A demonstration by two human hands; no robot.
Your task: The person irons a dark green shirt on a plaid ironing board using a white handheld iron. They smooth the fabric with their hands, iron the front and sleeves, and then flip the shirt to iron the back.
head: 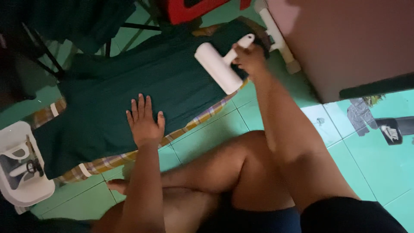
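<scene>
Nearest, at 6 o'clock, the person's bent bare legs rest on the green tiled floor. Just beyond, the left hand lies flat on the dark green garment, its fingers slightly apart. The garment is spread over a plaid-covered board running from 8 toward 1 o'clock. Farther, at 1 o'clock, the right hand has its fingers clamped on the handle of a white lint roller, whose roll sits on the garment. At 9 o'clock a white tray sits at the board's end.
</scene>
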